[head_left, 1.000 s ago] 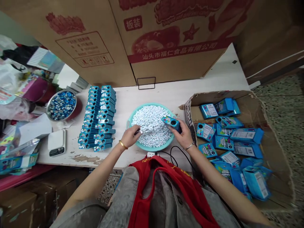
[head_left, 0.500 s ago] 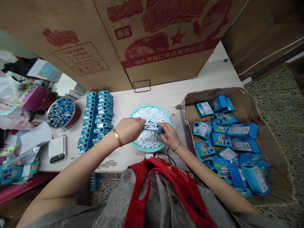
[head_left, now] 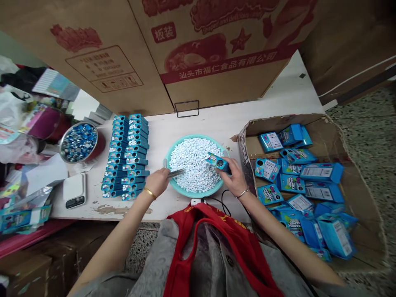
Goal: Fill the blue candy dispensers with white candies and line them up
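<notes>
My left hand [head_left: 157, 181] is closed round a metal scoop [head_left: 177, 173], whose far end reaches over the left part of a teal basin [head_left: 192, 193]. Small white candies [head_left: 193, 154] fill the basin. In my right hand [head_left: 234, 177] is a small blue candy box [head_left: 218, 162], held tilted above the basin's right side with its dark round opening showing. To the left, two rows of similar blue boxes [head_left: 136, 154] stand side by side on the table, white candies showing in some of them.
A cardboard tray [head_left: 247, 144] with several blue boxes stands at the right. On the left are a metal bowl [head_left: 78, 142] of blue wrapped pieces and a white scale [head_left: 75, 189]. Big cartons [head_left: 148, 95] line the back, a black wire frame [head_left: 187, 109] before them.
My left hand has moved left with the scoop, away from the box. My right hand has shifted slightly right and lower with the box, and the two are now apart.
</notes>
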Demonstrator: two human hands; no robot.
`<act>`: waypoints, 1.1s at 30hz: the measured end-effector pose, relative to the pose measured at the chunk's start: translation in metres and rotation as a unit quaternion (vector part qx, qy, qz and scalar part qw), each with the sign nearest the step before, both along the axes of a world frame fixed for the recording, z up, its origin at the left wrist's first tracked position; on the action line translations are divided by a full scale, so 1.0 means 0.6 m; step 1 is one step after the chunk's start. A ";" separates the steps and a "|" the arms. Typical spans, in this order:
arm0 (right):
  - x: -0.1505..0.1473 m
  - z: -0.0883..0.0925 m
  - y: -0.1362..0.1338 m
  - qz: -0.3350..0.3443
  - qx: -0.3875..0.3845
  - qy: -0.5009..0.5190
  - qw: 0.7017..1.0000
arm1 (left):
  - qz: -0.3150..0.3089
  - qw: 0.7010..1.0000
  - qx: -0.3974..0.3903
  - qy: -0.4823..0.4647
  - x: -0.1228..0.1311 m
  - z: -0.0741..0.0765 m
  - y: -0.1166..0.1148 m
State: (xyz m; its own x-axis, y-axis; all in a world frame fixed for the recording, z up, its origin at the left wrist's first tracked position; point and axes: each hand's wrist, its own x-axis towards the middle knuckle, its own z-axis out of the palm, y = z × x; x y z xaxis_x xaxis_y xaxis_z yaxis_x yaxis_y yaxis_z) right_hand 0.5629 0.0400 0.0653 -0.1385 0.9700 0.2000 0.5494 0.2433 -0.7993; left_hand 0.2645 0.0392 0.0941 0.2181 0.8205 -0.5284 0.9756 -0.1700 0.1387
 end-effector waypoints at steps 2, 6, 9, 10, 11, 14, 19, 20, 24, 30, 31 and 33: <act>0.007 0.000 0.000 -0.021 -0.005 -0.004 1.000 | 0.036 0.998 -0.006 -0.042 0.024 -0.063 -0.015; 0.008 -0.006 0.000 -0.044 -0.004 -0.001 0.999 | 0.097 0.988 0.030 -0.114 0.093 -0.137 -0.018; 0.006 -0.012 -0.002 -0.050 -0.012 0.003 0.999 | 0.117 0.979 0.047 -0.160 0.103 -0.156 -0.014; 0.005 -0.013 -0.003 -0.053 -0.015 0.004 0.998 | 0.122 0.975 0.046 -0.178 0.098 -0.158 -0.014; 0.005 -0.015 -0.003 -0.056 -0.017 0.005 0.998 | 0.127 0.971 0.043 -0.195 0.090 -0.160 -0.014; 0.008 -0.015 -0.004 -0.062 -0.018 0.003 0.998 | 0.135 0.961 0.037 -0.239 0.064 -0.155 -0.017; 0.020 -0.008 -0.003 -0.050 -0.011 -0.016 0.999 | 0.081 0.947 0.070 -0.303 0.039 -0.103 -0.008; 0.021 -0.007 -0.002 -0.041 -0.010 -0.020 0.999 | 0.067 0.946 0.076 -0.309 0.037 -0.086 -0.003; 0.018 -0.007 -0.002 0.004 -0.001 -0.029 1.000 | -0.002 0.951 0.076 -0.299 0.034 -0.002 0.025; -0.011 -0.010 -0.005 0.052 0.010 -0.018 0.998 | -0.148 0.975 0.051 -0.157 0.068 0.124 0.068; -0.016 -0.011 -0.006 0.057 0.013 -0.015 0.998 | -0.167 0.977 0.049 -0.119 0.079 0.143 0.071; -0.027 -0.013 -0.009 0.064 0.015 -0.009 0.998 | -0.201 0.977 0.047 -0.048 0.103 0.176 0.074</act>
State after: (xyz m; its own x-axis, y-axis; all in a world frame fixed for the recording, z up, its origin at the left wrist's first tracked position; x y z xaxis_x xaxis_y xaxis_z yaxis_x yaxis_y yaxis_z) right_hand 0.5465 0.0345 0.0576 -0.2642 0.9378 0.2251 0.5266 0.3358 -0.7810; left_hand 0.3262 0.0838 0.1998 0.5771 0.7023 -0.4169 0.8110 -0.5527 0.1917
